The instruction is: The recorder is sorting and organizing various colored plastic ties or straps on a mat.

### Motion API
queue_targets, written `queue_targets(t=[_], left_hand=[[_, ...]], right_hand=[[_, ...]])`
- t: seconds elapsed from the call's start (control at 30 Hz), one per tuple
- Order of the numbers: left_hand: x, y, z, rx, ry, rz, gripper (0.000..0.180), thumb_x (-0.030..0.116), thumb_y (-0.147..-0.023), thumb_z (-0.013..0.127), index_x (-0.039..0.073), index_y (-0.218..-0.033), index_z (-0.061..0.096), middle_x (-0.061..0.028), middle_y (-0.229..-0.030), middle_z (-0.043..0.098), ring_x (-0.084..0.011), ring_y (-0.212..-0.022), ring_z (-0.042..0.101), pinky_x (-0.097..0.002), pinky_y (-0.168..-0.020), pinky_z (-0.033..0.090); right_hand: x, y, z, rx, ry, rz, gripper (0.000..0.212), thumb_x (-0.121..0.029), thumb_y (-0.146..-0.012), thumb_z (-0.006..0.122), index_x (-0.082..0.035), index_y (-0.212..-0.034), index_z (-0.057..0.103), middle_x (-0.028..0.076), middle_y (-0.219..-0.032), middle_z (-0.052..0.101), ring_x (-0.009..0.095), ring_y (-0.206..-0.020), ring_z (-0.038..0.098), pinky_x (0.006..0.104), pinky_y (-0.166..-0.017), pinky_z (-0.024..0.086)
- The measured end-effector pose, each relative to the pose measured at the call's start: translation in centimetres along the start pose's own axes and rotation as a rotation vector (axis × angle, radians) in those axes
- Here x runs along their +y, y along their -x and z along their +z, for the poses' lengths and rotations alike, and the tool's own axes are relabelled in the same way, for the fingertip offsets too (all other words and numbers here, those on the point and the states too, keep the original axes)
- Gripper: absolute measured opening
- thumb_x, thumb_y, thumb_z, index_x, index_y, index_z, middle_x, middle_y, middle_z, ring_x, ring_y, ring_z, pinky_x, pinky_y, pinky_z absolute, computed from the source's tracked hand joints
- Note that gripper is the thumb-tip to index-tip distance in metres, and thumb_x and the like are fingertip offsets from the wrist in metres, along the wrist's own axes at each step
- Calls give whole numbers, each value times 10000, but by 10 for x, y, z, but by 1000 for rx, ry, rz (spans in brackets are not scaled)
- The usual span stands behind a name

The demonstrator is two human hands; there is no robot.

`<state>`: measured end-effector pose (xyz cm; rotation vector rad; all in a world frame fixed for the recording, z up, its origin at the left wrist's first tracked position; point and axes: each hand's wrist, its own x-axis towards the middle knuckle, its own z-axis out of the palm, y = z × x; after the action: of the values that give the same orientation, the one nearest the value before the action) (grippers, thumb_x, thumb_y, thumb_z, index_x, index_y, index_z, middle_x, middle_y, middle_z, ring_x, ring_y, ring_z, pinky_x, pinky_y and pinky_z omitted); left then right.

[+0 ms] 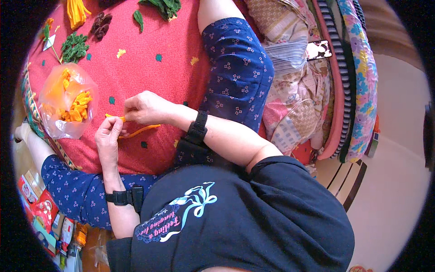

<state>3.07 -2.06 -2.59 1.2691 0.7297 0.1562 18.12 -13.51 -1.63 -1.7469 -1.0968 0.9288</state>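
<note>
A thin fuzzy orange stem, like a pipe cleaner, is pinched between my two hands over the red cover. My left hand closes thumb and fingers on it near its short bent end. My right hand is closed on it just beside, fingers curled and partly hidden. Its longer tail runs rightward beneath my right hand. Left of my hands sits a clear plastic bag containing several looped orange pieces.
Farther off lie a green fuzzy piece, a brown one, an orange bundle, a green leaf shape and a green bundle. A phone rests on bedding at right. Packages fill the lower left.
</note>
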Motion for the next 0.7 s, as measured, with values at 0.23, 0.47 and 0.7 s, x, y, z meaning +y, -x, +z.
queue_targets(t=[0.23,0.47,0.7], left_hand=[[3,-1,8,36,-186,137,101,133,-868,548,48,-881,599,12,-707,563,-53,-578,522,-188,-527,453],[7,6,8,-3,217,-143,161,185,-874,530,33,-863,581,-11,-680,537,-68,-529,479,-192,-470,419],[9,1,18,70,43,-38,193,208,-883,534,24,-889,590,-32,-741,583,-78,-627,548,-219,-569,489]], right_hand=[[2,-1,5,21,28,57,174,-195,-726,571,-34,-782,606,168,-684,594,291,-650,608,365,-593,475],[6,-6,12,5,-46,38,174,-181,-765,554,-19,-822,582,175,-699,587,294,-664,600,364,-601,466],[-8,2,-8,-136,-192,285,151,-158,-826,523,-18,-793,569,22,-624,559,82,-582,526,236,-525,429]])
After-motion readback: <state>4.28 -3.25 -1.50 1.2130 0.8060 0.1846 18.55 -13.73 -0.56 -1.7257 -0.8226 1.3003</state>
